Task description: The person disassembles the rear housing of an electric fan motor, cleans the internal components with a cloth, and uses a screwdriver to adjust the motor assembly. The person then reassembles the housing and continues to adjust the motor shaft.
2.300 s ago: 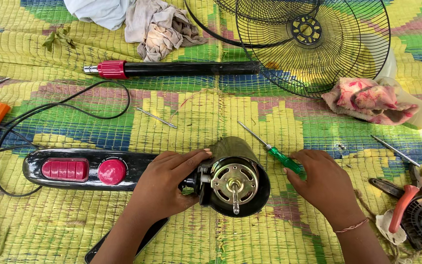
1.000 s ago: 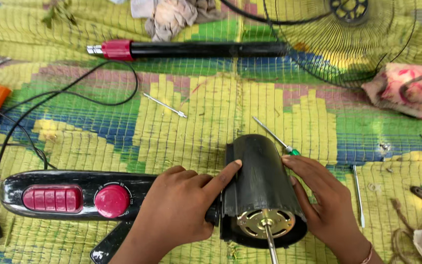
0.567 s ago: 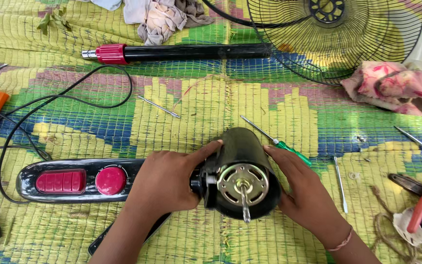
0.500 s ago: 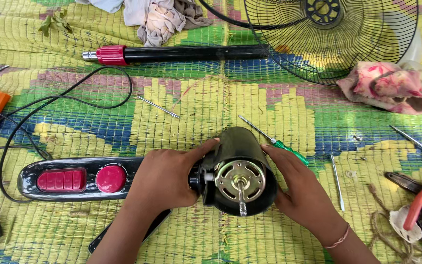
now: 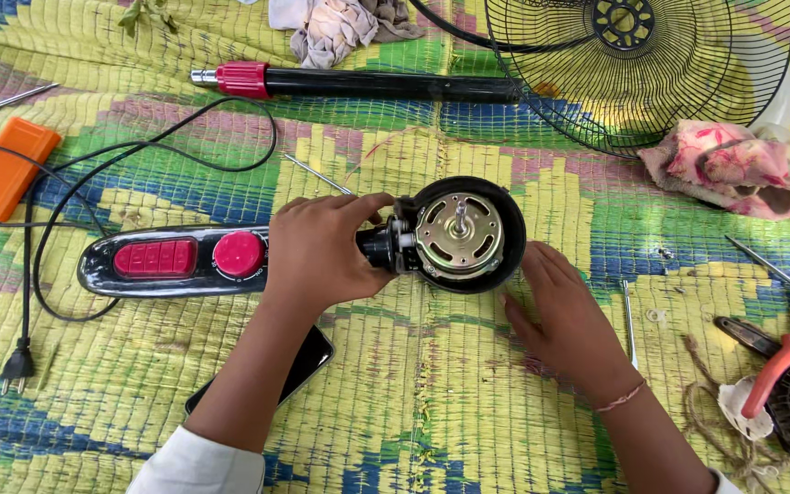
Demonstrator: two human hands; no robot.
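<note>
- i see the fan motor housing near the middle of the woven mat, black and round, tipped so its open face with the metal motor and short shaft points up at the camera.
- my left hand is curled over the neck where the housing joins the black control base; fingers wrap the joint and the thumb reaches toward the housing rim.
- my right hand lies just beside the housing on its lower right, fingers spread and flat on the mat, fingertips close to the rim; i cannot tell if they touch it.
- the control base stretches left from the housing, with a row of red buttons and a red round knob.
- a black power cord loops across the left of the mat, its plug lying near the lower left.
- a dark phone lies under my left forearm.
- a black pole with a red collar lies across the top; the wire fan guard rests at upper right, a pink cloth beside it.
- an orange block sits far left; red-handled pliers lie far right.
</note>
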